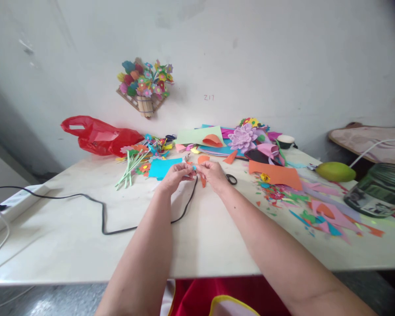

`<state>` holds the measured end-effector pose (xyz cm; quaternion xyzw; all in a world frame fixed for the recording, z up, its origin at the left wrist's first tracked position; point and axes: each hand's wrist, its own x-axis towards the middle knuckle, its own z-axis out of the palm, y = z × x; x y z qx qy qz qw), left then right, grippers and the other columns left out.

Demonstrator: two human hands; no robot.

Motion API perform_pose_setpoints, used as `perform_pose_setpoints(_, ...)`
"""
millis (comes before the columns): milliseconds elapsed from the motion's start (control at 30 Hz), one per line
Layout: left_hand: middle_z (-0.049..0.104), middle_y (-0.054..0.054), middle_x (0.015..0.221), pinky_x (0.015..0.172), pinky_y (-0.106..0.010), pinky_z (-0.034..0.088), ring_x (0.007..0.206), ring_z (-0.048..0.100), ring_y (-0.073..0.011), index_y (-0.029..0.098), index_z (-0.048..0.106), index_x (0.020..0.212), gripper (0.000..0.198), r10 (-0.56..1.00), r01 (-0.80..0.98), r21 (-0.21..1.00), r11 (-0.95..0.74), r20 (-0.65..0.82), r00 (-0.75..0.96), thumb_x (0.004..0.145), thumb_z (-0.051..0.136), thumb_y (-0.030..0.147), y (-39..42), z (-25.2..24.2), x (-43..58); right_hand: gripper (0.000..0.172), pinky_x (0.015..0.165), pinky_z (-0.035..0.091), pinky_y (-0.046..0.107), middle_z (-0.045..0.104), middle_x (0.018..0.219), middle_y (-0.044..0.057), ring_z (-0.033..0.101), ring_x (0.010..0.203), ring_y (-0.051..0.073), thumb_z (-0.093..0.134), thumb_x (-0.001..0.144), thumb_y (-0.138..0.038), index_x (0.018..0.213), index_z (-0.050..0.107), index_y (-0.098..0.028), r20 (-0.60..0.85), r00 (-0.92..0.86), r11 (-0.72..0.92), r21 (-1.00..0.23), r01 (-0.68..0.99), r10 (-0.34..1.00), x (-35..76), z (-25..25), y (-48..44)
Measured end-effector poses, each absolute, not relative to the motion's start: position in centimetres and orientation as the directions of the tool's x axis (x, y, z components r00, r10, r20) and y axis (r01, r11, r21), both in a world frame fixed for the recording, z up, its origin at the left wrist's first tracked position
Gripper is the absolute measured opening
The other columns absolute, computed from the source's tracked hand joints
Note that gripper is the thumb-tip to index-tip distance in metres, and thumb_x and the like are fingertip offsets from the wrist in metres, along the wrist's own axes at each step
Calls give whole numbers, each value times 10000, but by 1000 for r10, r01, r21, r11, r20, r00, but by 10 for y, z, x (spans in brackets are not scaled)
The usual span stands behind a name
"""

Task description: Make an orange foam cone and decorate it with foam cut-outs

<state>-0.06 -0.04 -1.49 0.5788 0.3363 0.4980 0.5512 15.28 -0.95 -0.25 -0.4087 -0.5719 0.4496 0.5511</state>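
My left hand (177, 174) and my right hand (212, 174) meet over the middle of the table, fingers pinched together on a small orange paper piece (203, 180). A black cable (102, 215) runs under my hands toward the left. Black scissors (231, 179) lie just right of my right hand. A blue paper sheet (161, 167) lies behind my left hand.
A red plastic bag (98, 136) lies at the back left, green paper stems (129, 166) beside it. Coloured sheets and a purple paper flower (242, 138) are stacked behind. Paper scraps (316, 210), an orange sheet (276, 174), a green mango (335, 171) and a glass jar (378, 189) fill the right.
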Motion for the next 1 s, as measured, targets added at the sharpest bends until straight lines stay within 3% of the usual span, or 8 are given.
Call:
perform_pose_setpoints(533, 642, -43, 682, 658, -313, 517, 654, 590, -142, 140, 597, 713, 191, 966, -228, 968, -106, 155, 209, 617, 685, 279, -3, -14, 3, 325, 413, 266, 224, 460, 465, -54, 356, 422, 77, 641, 618, -476, 586, 522, -175, 292, 26, 294, -951, -94, 956, 144, -17, -1)
perform_pose_setpoints(1000, 633, -42, 677, 663, -312, 519, 656, 580, -138, 135, 608, 693, 181, 971, -223, 965, -141, 179, 157, 624, 677, 286, -4, -14, 5, 303, 470, 335, 228, 464, 482, -50, 432, 473, 97, 626, 645, -462, 597, 538, -176, 312, 57, 315, -948, -46, 948, 140, -18, -3)
